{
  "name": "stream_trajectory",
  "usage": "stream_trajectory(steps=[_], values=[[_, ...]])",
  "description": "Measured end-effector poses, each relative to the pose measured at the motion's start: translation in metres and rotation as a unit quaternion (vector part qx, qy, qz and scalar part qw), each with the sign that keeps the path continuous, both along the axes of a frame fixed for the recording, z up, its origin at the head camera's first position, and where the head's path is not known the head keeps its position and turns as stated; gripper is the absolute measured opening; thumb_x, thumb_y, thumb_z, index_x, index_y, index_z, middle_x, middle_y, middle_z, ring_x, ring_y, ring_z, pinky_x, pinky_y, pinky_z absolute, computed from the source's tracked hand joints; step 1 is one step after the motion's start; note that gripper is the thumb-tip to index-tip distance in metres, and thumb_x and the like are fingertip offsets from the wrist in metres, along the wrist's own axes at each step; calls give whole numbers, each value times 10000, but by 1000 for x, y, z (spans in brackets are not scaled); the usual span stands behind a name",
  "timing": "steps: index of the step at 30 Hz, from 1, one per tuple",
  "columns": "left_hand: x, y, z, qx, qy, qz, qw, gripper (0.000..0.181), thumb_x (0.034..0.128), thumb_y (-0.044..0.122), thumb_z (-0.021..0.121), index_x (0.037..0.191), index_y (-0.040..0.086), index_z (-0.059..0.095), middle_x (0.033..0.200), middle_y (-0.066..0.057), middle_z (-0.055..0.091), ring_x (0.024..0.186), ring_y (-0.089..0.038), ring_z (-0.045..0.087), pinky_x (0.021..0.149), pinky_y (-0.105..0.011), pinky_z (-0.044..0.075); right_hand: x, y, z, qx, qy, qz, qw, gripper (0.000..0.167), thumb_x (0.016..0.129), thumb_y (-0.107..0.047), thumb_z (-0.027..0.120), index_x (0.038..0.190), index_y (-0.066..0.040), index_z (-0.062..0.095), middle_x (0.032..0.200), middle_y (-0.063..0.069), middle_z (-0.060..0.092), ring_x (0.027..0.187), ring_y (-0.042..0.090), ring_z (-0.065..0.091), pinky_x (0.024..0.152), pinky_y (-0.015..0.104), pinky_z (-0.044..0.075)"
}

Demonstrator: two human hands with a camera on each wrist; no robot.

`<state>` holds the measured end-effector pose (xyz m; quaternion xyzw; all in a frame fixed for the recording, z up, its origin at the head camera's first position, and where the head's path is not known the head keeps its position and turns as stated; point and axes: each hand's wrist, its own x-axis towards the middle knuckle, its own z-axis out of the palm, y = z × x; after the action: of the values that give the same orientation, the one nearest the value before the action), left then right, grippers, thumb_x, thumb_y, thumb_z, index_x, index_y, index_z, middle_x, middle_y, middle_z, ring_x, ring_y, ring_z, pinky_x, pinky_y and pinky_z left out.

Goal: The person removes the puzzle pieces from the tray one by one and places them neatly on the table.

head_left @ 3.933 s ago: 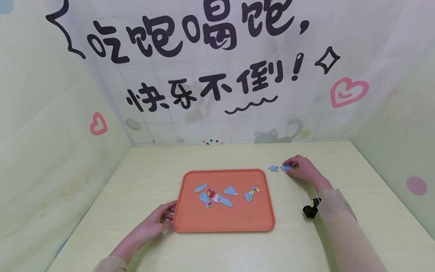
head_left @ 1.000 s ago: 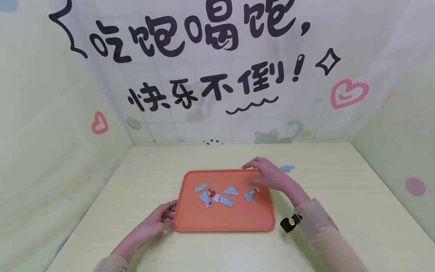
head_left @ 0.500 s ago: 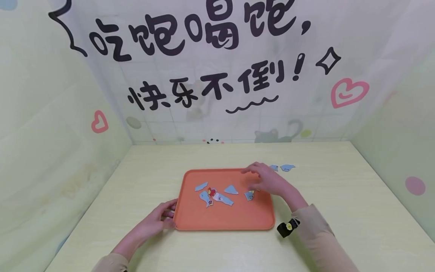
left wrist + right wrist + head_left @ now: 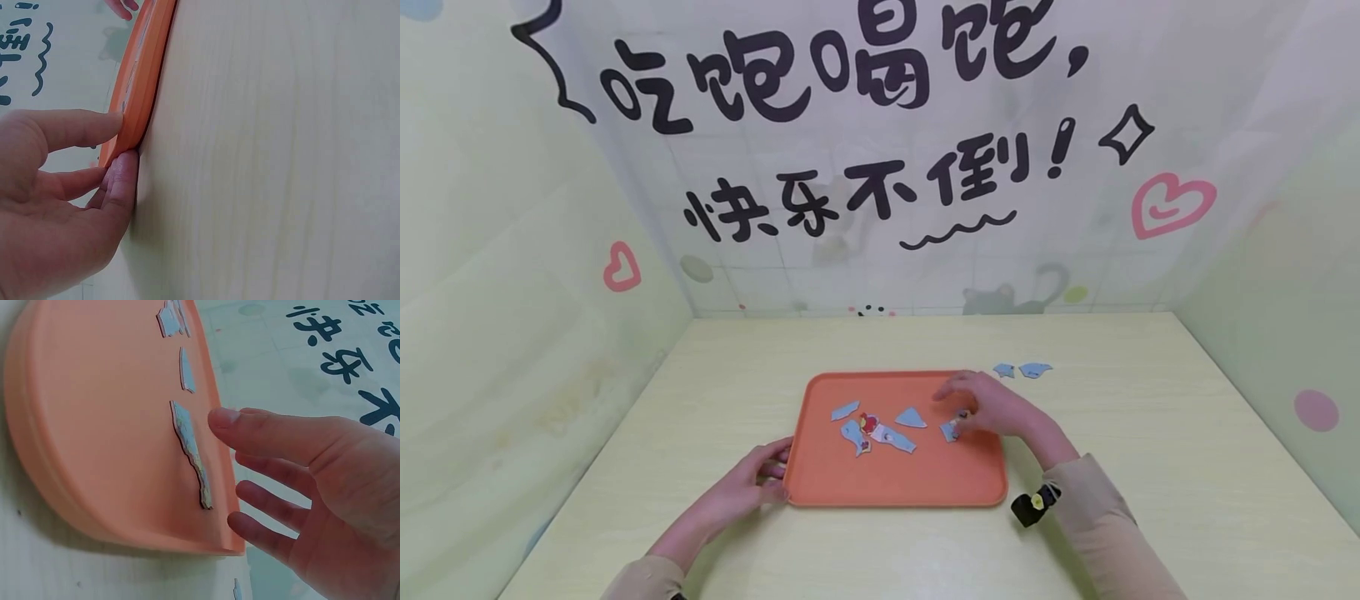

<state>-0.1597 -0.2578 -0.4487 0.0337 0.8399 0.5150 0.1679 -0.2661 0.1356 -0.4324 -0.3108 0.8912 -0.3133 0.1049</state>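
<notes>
An orange tray [image 4: 887,487] lies on the table with several thin, irregular blue puzzle pieces on it. Among them are a triangular piece [image 4: 912,418], a slim strip [image 4: 846,410] and a group with a red spot [image 4: 870,425]. My left hand [image 4: 752,481] touches the tray's left edge; in the left wrist view its fingertips [image 4: 114,123] meet the rim. Over the tray's right side, my right hand [image 4: 996,406] hovers with fingers apart, partly hiding a blue and yellow piece [image 4: 950,431]. The right wrist view shows that hand [image 4: 312,481] holding nothing, and that piece [image 4: 189,453] lying flat.
Beyond the tray's far right corner, two small blue pieces [image 4: 1004,370] [image 4: 1036,370] lie on the pale wooden table [image 4: 1120,367]. A printed cloth wall [image 4: 865,267] encloses the back and sides. A black camera [image 4: 1036,505] sits on my right wrist.
My right hand, at the blue pieces beyond the tray 3.9 seconds ago, has moved left and nearer, over the tray's right side. Both far pieces show again. The left hand stays at the tray edge.
</notes>
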Motion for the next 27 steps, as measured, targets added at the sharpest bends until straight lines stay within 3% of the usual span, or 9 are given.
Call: stream_trajectory(steps=[8,18,27], values=[[-1,-1,0,-50,67,-117,9999,809,818,-9,692,1523,-16,295,1412,-219,445,1165,-283,520,891,-291,459,-2,4,-5,136,127,414,9990,353,827,-59,755,1173,-111,708,1298,89,604,1218,301,510,906,374,510],[-2,-2,0,-76,114,-169,9998,813,821,11,700,1522,-21,291,1402,-217,454,1169,-281,522,907,-274,463,-3,3,-7,218,-13,298,9993,175,824,-89,777,982,-156,742,1157,27,608,1056,210,515,856,314,485],[-2,-2,0,-63,105,-159,9998,807,823,4,696,1522,-21,292,1402,-213,455,1160,-276,519,916,-310,452,-7,2,-10,369,-15,169,9992,161,807,-87,789,935,-166,733,1097,16,600,1007,199,525,868,330,478]])
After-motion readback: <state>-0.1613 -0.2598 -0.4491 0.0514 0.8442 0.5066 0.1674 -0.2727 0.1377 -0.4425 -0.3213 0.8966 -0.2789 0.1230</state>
